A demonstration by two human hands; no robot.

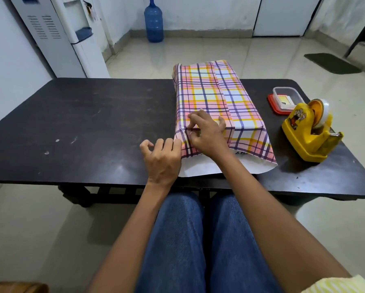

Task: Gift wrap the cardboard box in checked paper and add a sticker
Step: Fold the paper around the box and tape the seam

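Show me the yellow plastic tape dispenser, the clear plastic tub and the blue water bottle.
Yellow plastic tape dispenser (299,136): head view, yellow base.
Clear plastic tub (275,96): head view, left wall.
Blue water bottle (154,24): head view, body.

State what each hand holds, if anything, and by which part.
The right hand pinches the checked paper at a crease by its near left corner. The left hand touches its near left edge; a grip cannot be told.

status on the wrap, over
Right hand pinching checked paper at near left corner; left hand against its left edge, grip unclear. Near end unfolded, no sticker seen. Tape dispenser clear to the right.
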